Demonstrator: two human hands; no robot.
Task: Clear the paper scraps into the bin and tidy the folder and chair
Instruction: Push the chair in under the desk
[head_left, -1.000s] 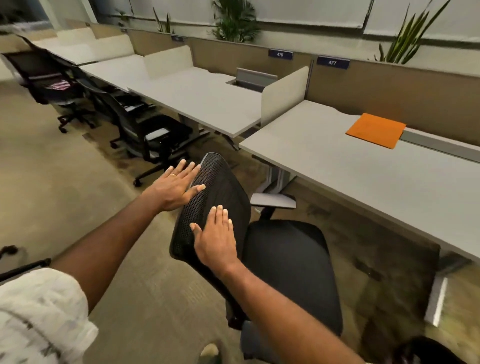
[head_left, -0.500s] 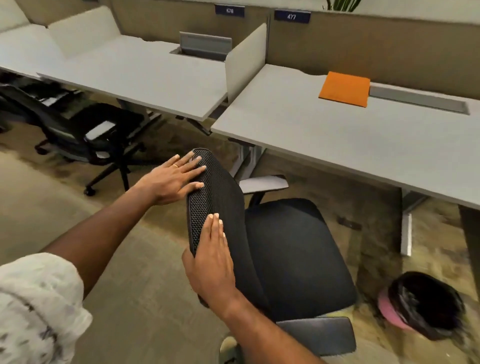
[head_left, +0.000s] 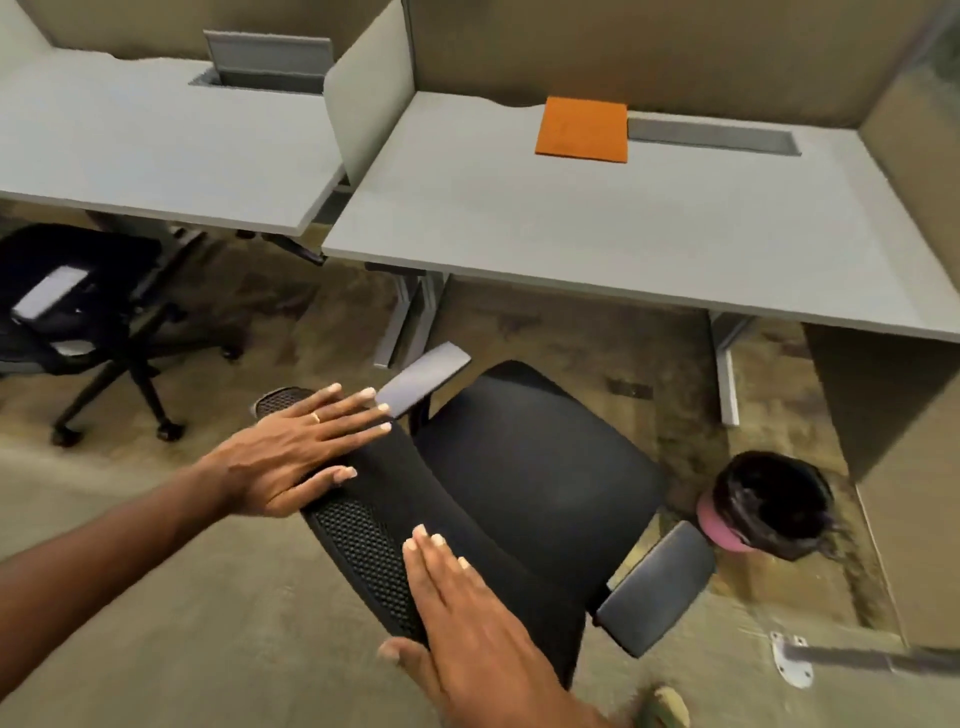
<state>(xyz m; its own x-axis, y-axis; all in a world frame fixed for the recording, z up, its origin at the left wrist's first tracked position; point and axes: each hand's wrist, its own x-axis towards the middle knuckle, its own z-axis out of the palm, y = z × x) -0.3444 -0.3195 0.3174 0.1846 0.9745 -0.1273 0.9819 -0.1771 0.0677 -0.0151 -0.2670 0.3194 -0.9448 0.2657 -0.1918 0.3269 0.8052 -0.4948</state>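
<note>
1. Since the earlier frames the chair (head_left: 519, 483) has swung round to face the desk (head_left: 597, 234) and rolled nearer to it; the view has tipped down, so the number plates on the partition are out of sight.
2. The desk is bare of scraps. The folder (head_left: 582, 127), orange, lies flat at its back edge, touching the left end of the cable slot (head_left: 711, 136).
3. The chair stands just short of the desk, seat not yet under it. The bin (head_left: 763, 506), black-lined with a pink rim, sits on the floor just right of the seat, near the right armrest (head_left: 657, 587).
4. The left hand (head_left: 296, 457) lies flat and open on the top of the backrest; the right hand (head_left: 467, 623) presses flat on the mesh lower down. Neither grips anything.
5. My judgement: push evenly with both palms, straight between the desk legs, and steer the right armrest clear of the bin.
6. No brand, label or writing can be read.
</note>
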